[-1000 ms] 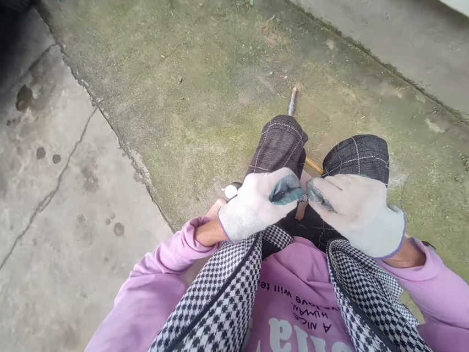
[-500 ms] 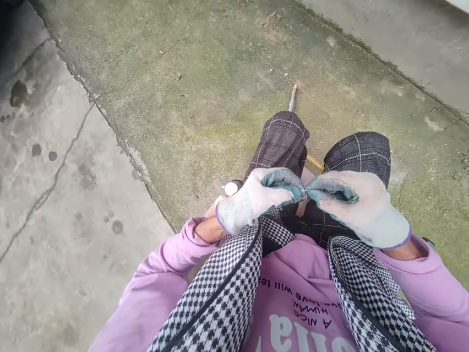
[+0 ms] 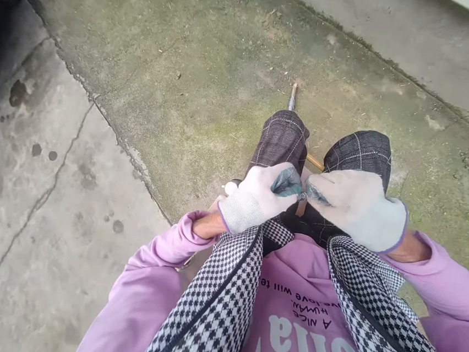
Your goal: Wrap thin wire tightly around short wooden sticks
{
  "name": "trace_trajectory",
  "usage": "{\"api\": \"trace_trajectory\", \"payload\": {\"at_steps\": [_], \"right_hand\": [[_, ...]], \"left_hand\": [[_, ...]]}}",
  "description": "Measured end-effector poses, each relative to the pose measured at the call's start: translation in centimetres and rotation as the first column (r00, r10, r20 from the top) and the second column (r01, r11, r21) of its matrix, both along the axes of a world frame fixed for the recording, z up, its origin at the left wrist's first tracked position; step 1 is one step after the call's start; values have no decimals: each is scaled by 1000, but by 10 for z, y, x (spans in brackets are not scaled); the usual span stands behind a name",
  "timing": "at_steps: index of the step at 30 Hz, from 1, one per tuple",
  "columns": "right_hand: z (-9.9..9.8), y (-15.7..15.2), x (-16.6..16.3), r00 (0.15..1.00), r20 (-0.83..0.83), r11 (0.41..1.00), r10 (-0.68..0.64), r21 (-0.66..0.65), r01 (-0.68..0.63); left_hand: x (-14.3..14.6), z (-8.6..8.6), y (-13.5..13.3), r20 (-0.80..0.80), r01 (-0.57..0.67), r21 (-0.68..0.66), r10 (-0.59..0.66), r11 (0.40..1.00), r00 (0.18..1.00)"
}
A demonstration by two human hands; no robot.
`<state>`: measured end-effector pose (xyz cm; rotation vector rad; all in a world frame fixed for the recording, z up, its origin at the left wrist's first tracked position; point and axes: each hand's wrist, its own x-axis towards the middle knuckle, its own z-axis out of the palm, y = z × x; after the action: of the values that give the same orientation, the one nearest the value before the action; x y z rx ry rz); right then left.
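1. Ground [image 3: 173, 120] is grey concrete gone mossy green, way down below.
2. Dark checked fabric trouser knees [image 3: 281, 139] sit apart, just beyond the gloves.
3. Right hand [image 3: 352, 201], in a white knit glove with teal-grey fingers: curled, tips aimed left. Can't tell if they're gripping anything.
4. Left hand [image 3: 257, 195], similar glove, looks like it's pinching between thumb and finger.
5. Small grey ridged piece [image 3: 302, 196] sits right at the left thumb tip, so left's nearer; right fingertips just beside it. Long axis maybe hand-to-hand, too tiny to swear.
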<state>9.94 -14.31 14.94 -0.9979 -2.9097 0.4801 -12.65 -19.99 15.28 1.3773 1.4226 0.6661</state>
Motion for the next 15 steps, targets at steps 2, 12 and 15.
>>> {"api": "trace_trajectory", "payload": {"at_steps": [2,12,15], "right_hand": [[-2,-5,-3,995,-27,995,-97,-12,97],[-10,-16,-4,919,-271,954,-288,-165,250],[-8,-9,-1,901,-337,945,-271,-273,182]], "left_hand": [[3,-5,-7,19,-49,33,49,998,999],[4,-19,-8,354,-167,-215,236,962,905],[-2,-24,-8,294,-121,-231,188,965,937]]}}
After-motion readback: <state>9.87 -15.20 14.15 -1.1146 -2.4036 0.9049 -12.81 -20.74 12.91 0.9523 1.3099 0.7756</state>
